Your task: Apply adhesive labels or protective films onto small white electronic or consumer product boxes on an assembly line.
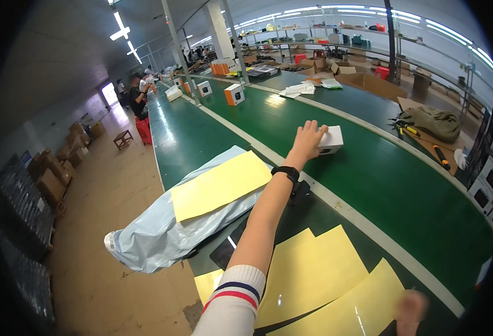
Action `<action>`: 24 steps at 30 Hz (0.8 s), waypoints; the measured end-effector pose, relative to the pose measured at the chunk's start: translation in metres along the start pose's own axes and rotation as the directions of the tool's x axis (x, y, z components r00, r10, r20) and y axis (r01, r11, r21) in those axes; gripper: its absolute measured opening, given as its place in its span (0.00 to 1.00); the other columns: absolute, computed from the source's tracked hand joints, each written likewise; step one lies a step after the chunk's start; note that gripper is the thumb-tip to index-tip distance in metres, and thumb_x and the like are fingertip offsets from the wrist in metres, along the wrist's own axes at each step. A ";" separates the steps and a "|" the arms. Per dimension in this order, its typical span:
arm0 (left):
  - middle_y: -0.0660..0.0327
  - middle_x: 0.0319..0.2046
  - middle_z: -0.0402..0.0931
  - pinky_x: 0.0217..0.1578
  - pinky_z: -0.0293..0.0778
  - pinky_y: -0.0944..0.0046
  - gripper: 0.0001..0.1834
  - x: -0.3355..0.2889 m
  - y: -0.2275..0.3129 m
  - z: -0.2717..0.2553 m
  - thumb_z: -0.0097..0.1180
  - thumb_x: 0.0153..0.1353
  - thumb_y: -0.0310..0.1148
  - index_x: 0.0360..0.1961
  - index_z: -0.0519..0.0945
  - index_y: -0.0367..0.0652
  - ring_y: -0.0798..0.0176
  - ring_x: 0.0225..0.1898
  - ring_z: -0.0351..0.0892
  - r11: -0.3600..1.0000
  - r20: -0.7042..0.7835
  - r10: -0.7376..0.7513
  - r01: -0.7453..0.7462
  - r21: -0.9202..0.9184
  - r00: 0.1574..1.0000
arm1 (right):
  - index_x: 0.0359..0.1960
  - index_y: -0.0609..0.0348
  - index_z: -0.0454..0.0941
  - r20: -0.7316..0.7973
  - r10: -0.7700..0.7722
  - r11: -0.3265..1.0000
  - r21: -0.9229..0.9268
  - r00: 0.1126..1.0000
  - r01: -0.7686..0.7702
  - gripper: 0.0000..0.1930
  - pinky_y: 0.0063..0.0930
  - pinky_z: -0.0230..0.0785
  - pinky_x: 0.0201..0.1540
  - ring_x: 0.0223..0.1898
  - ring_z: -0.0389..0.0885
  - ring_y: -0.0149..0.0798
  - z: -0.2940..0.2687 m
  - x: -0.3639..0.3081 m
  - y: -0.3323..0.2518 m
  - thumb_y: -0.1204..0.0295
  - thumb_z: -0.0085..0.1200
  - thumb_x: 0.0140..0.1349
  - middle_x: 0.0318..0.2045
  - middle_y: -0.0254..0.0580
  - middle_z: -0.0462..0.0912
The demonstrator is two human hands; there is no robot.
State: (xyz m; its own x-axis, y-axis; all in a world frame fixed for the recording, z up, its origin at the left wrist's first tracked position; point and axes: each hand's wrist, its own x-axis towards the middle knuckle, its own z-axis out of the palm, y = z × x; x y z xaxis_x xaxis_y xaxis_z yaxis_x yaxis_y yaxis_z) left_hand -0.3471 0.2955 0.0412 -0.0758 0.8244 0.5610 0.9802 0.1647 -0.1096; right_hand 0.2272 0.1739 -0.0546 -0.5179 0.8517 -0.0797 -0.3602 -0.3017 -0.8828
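My left hand [308, 140] reaches far across the green conveyor belt [369, 162], a dark watch on its wrist. Its fingers are closed over the left side and top of a small white box [331, 141], which sits on the belt. At the lower right, my right hand [411, 307] is smeared by motion beside the edge of a yellow sheet [358, 302]; its fingers cannot be made out. More yellow sheets [308, 269] lie under my left arm. Another yellow sheet [221, 185] rests on a pale blue plastic bag [157, 238].
An orange-and-white box [234, 94] and other boxes stand farther up the belt. Pliers [406, 129], an orange-handled tool [441, 157] and a cloth [434, 122] lie at the right. A person [138, 98] sits at the far left; a stool [123, 138] stands on the floor.
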 end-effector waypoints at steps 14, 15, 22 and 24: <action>0.47 0.48 0.62 0.45 0.72 0.54 0.31 -0.093 0.124 -0.159 0.68 0.39 0.32 0.49 0.72 0.54 0.44 0.43 0.71 0.795 -0.219 0.500 -0.544 -0.269 0.838 | 0.28 0.62 0.74 -0.177 -0.120 0.993 -0.003 0.977 0.121 0.08 0.22 0.63 0.30 0.26 0.68 0.26 0.038 0.004 -0.002 0.70 0.51 0.60 0.25 0.34 0.73; 0.47 0.47 0.62 0.44 0.72 0.55 0.31 -0.103 0.141 -0.175 0.68 0.40 0.32 0.49 0.72 0.53 0.45 0.42 0.71 0.749 -0.187 0.499 -0.530 -0.398 0.846 | 0.29 0.63 0.74 -0.154 -0.142 0.990 -0.013 0.978 0.142 0.08 0.21 0.64 0.31 0.26 0.68 0.26 0.033 0.003 -0.002 0.70 0.52 0.60 0.26 0.34 0.74; 0.43 0.46 0.58 0.39 0.70 0.57 0.30 -0.213 0.241 -0.223 0.63 0.47 0.37 0.53 0.69 0.43 0.45 0.39 0.67 0.140 -0.289 0.642 -0.480 -0.866 0.710 | 0.32 0.63 0.76 -0.186 -0.184 0.983 -0.048 0.965 0.178 0.07 0.22 0.64 0.31 0.27 0.69 0.26 0.011 0.006 0.003 0.71 0.54 0.60 0.29 0.35 0.77; 0.44 0.46 0.58 0.40 0.69 0.58 0.31 -0.243 0.265 -0.232 0.62 0.48 0.39 0.54 0.69 0.43 0.45 0.39 0.66 0.056 -0.267 0.710 -0.430 -0.901 0.651 | 0.33 0.62 0.77 -0.144 -0.157 0.984 0.063 0.977 0.168 0.06 0.21 0.65 0.32 0.27 0.70 0.26 0.009 0.002 0.001 0.71 0.54 0.60 0.31 0.35 0.78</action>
State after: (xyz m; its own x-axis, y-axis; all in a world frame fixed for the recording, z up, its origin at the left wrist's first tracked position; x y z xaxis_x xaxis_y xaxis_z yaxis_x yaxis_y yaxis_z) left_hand -0.0266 0.0132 0.0660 0.6957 0.5095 0.5063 0.2521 -0.8332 0.4921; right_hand 0.2187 0.1712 -0.0513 -0.3378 0.9412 -0.0055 -0.4901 -0.1809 -0.8527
